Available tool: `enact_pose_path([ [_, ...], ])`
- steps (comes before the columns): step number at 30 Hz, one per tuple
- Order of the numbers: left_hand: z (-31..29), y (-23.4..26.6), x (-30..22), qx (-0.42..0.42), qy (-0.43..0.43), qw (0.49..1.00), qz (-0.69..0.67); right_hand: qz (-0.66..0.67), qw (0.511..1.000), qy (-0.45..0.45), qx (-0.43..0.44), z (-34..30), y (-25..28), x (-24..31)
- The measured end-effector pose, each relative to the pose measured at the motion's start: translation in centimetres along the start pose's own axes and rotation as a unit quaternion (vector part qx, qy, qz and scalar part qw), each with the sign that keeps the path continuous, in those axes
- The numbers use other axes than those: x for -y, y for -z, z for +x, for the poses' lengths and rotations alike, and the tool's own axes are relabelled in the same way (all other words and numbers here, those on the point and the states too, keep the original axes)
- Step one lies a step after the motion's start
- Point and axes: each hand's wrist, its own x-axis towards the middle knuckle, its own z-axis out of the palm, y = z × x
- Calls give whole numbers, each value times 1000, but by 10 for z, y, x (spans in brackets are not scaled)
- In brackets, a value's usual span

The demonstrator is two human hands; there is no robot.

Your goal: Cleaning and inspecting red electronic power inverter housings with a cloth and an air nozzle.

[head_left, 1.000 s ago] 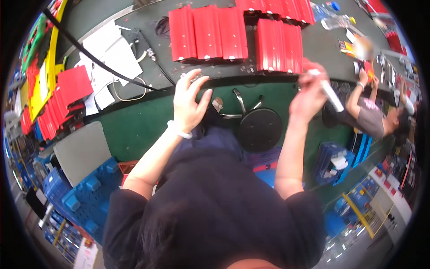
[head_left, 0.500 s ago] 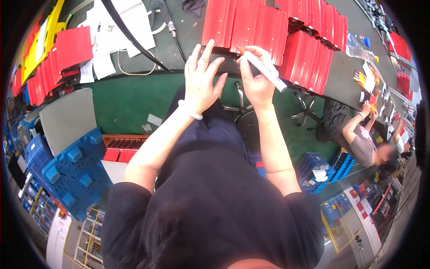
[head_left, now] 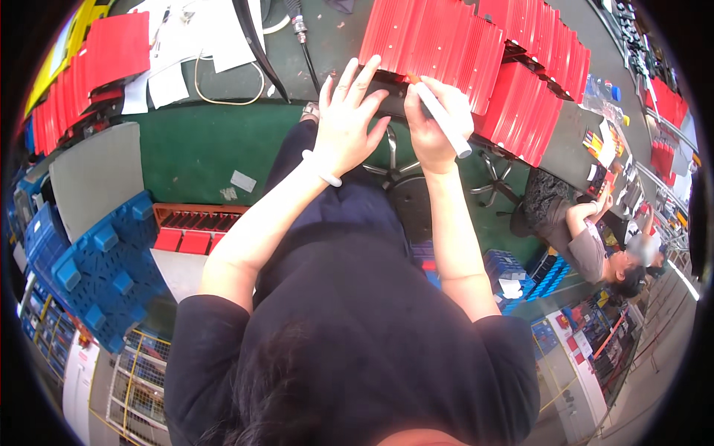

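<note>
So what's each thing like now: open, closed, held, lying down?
White marker: held, tilted; can't tell if capped.
Right hand: closed around the marker.
Left hand: open, fingers spread.
Red ribbed cases: lined up side by side.
White papers: loose, overlapping.
Blue-capped bottle: cap on.

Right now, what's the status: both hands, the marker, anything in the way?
Left hand: open, fingers spread, by near edge of red blocks. Right hand: gripping white marker, orange tip at that edge, contact unclear. Nothing seen between tip and blocks.
</note>
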Motion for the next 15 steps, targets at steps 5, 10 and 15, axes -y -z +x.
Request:
enact_pose_path([
  [5,0,2,2,9,-7,1000,-8,7,1000,5,-7,5,-2,-1],
  [10,0,3,3,14,-7,1000,-8,-5,1000,3,2,8,-1,-2],
  [15,0,2,4,14,-7,1000,-9,-3,1000,2,6,8,-2,-2],
])
